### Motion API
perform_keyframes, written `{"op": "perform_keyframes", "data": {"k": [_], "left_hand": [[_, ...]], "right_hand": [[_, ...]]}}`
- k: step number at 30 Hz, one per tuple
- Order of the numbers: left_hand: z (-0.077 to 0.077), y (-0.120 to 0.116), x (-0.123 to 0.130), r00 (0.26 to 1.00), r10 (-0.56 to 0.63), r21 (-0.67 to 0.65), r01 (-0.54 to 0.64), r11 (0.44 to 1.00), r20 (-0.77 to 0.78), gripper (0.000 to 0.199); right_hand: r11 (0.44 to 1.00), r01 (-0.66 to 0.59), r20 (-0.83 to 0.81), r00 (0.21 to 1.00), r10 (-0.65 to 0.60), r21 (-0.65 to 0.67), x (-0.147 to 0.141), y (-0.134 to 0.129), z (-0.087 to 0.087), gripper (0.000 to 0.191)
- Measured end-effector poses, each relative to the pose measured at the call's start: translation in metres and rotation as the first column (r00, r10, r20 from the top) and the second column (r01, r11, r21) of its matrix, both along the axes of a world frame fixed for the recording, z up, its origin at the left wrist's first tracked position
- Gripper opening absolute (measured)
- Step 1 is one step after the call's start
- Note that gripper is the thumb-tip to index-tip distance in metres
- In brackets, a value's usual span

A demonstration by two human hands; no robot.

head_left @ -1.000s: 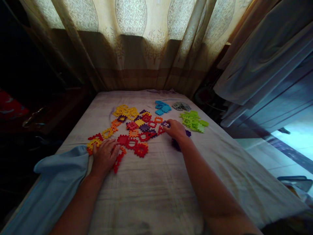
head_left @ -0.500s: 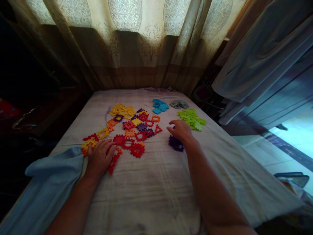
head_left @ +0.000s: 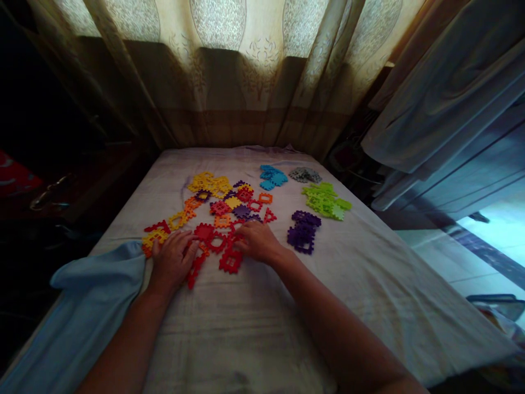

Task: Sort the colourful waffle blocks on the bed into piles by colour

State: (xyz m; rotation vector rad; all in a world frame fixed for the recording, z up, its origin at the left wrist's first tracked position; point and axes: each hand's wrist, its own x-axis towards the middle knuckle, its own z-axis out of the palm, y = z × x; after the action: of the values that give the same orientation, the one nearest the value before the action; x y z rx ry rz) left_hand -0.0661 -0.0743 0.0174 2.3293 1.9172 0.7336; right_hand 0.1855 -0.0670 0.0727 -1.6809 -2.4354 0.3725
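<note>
Interlocking plastic tiles with notched edges lie in a mixed heap. My left hand [head_left: 174,258] rests at the heap's near left side, fingers stretched out over orange and red tiles [head_left: 197,268]. Beside it are yellow tiles [head_left: 154,238]. My right hand [head_left: 259,241] reaches into the red tiles from the right, thumb and forefinger apart and touching them; its other fingertips are partly hidden. Just in front of its thumb lies a red square tile [head_left: 231,262]. Other red tiles [head_left: 217,241] lie between the hands. A purple tile [head_left: 241,211] sits farther back.
Sorted piles stand on the right: purple [head_left: 304,232], green [head_left: 327,201], grey [head_left: 305,175] and blue [head_left: 273,177]. A yellow pile [head_left: 209,184] is at the back left. A light blue cloth [head_left: 102,279] lies along the left edge of the sheet-covered surface [head_left: 229,334]. A curtain [head_left: 254,93] hangs behind.
My right hand has moved left from the purple pile to the red tiles, uncovering the purple pile. The near red tiles have shifted slightly towards me. My left hand has stayed about in place.
</note>
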Motion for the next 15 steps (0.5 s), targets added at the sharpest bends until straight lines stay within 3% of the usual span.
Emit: {"op": "perform_keyframes", "data": {"k": [2,7,11,15], "left_hand": [[0.000,0.000,0.000,1.000,0.003,0.001,-0.003,1.000,0.002,0.038],[0.001,0.000,0.001,1.000,-0.005,0.005,0.005,1.000,0.006,0.038],[0.001,-0.001,0.001,1.000,-0.005,0.000,0.005,1.000,0.009,0.039],[0.001,0.000,0.000,1.000,-0.013,0.005,0.013,1.000,0.001,0.040]], "right_hand": [[1.000,0.019,-0.021,1.000,-0.019,0.010,0.003,0.005,-0.001,0.031],[0.972,0.207,0.057,0.975,-0.214,0.109,0.028,0.022,-0.011,0.044],[0.979,0.196,0.062,0.978,-0.200,0.059,0.038,0.027,-0.022,0.051],[0.980,0.187,0.057,0.980,-0.191,0.064,0.035,0.027,-0.020,0.046]]}}
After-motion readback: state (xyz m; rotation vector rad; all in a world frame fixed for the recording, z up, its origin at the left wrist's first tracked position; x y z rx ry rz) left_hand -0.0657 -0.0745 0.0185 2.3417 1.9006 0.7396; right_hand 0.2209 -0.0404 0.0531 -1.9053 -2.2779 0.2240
